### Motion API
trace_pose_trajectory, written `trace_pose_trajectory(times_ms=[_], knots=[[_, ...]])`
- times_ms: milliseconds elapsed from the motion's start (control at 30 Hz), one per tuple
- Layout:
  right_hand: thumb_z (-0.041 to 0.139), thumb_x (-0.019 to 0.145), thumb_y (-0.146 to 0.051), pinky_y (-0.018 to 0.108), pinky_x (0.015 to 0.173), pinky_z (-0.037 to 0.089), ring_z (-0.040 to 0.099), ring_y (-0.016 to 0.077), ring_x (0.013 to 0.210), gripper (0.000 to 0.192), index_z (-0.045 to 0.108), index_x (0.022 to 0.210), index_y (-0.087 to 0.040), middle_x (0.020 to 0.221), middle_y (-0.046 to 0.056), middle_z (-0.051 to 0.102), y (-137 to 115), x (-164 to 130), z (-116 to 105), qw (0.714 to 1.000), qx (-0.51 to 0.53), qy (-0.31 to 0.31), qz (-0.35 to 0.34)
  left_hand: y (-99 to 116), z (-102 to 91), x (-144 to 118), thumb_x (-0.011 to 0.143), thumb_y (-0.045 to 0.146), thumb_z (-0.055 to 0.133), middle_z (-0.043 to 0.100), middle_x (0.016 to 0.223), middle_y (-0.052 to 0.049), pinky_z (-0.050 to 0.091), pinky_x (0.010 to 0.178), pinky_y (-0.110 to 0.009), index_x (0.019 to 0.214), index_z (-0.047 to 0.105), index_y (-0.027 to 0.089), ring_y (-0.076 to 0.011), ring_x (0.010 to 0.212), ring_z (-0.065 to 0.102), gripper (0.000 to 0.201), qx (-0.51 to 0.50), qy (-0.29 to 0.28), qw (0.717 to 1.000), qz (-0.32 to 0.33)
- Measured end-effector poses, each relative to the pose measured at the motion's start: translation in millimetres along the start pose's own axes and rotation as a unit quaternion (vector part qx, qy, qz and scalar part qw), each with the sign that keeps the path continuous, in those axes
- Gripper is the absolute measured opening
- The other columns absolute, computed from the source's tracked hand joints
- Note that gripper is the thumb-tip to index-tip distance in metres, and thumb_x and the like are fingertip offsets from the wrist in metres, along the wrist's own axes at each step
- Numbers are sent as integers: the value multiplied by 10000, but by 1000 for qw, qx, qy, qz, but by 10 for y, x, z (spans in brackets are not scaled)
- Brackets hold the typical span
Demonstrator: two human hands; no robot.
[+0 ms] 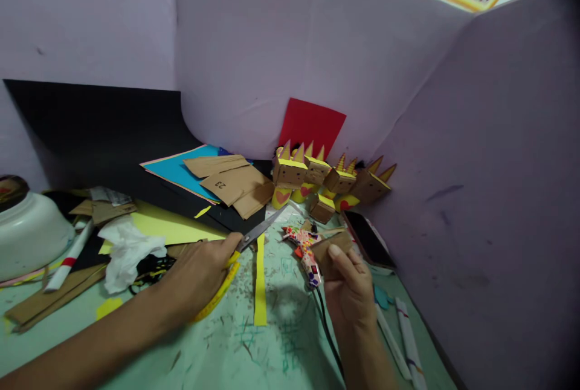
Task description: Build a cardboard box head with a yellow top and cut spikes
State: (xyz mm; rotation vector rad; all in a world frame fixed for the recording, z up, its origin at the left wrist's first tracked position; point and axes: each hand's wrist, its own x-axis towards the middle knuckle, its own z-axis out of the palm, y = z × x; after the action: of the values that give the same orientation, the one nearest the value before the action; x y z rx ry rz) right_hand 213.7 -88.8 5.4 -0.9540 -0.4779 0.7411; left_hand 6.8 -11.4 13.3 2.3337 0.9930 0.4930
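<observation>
Holds a cardboard piece point(327, 250) in the right hand point(351, 280): brown, flat, matt, plain on the visible face, with straight edges and a thin paler strip along the top. Pinches it near its right end, thumb laid across the front, other fingers mostly hidden behind; leaves the larger part jutting left beyond the thumb tip. Clasps scissors point(254, 235) in the left hand point(197, 275), fingers closed about yellow handles, grey metal blades slanting away to the upper right. Cannot tell how far into the loops. Has the cardboard piece and scissors apart, with a yellow strip point(260, 287) on the pale green worktop point(217, 351) between, upper end meeting the blades in this view. Has a glue gun point(310, 259), glossy and brightly patterned, close beside the cardboard piece on the left, black cord point(324, 320) trailing down by the right wrist. Shows, farther back, at least 4 box figures point(290, 175), boxy brown cardboard heads with pointed horns, some above yellow bases with hearts. Shows left of these overlapping cardboard sheets point(242, 187), 1 marked "23", over a blue sheet point(174, 171). Includes too a red sheet point(312, 124), a crumpled white tissue point(129, 251) and a dark phone point(368, 236).
</observation>
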Motion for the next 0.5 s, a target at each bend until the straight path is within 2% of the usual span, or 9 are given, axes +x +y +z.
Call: trace_pose_trajectory(times_ms=[67, 133, 267, 333, 400, 467, 500], knots=[[823, 507, -300, 256, 603, 525, 659, 163, 619, 255, 746, 728, -199, 692, 23, 733, -57, -7, 23, 999, 23, -21, 17, -45, 28, 13, 820, 105, 366, 651, 952, -116, 452, 800, -383, 1175, 516, 177, -272, 915, 600, 393, 99, 25, 995, -14], [825, 495, -307, 287, 635, 534, 673, 194, 662, 279, 756, 739, -193, 733, 46, 747, -77, -27, 39, 997, 20, -63, 51, -91, 101, 20, 789, 52, 366, 607, 1069, -165, 422, 887, -451, 1285, 461, 141, -315, 1040, 546, 513, 195, 54, 979, 11], [822, 513, -303, 342, 702, 537, 690, 257, 795, 315, 768, 801, -187, 950, 88, 751, -14, -82, 47, 984, -4, -143, 110, -129, 280, 12, 752, -27, 369, 581, 1058, -200, 393, 934, -498, 1327, 453, 89, -350, 1082, 509, 593, 340, 128, 930, 49], [817, 541, -303, 319, 692, 532, 692, 242, 777, 310, 769, 825, -187, 915, 79, 758, 36, -108, 54, 977, -16, -175, 120, -102, 331, -8, 758, -26, 391, 590, 1023, -195, 396, 934, -498, 1315, 479, 102, -350, 1060, 525, 578, 380, 153, 910, 67], [805, 572, -307, 291, 653, 526, 689, 214, 696, 274, 770, 810, -176, 799, 67, 761, 72, -128, 68, 971, -27, -204, 126, -66, 334, -23, 766, -11, 406, 596, 1021, -198, 392, 930, -518, 1311, 494, 129, -362, 1061, 528, 569, 403, 162, 897, 84], [802, 576, -306, 276, 626, 524, 672, 188, 624, 241, 769, 763, -159, 714, 57, 749, 86, -135, 84, 968, -35, -210, 133, -51, 284, -17, 749, -9, 407, 607, 995, -194, 416, 885, -526, 1315, 492, 130, -369, 1022, 548, 588, 395, 164, 902, 65], [806, 567, -303, 271, 627, 526, 666, 179, 612, 239, 767, 750, -155, 697, 52, 744, 86, -132, 89, 970, -36, -200, 135, -57, 241, -4, 745, 2, 412, 613, 988, -188, 437, 853, -512, 1319, 484, 122, -364, 996, 560, 591, 368, 163, 915, 44]])
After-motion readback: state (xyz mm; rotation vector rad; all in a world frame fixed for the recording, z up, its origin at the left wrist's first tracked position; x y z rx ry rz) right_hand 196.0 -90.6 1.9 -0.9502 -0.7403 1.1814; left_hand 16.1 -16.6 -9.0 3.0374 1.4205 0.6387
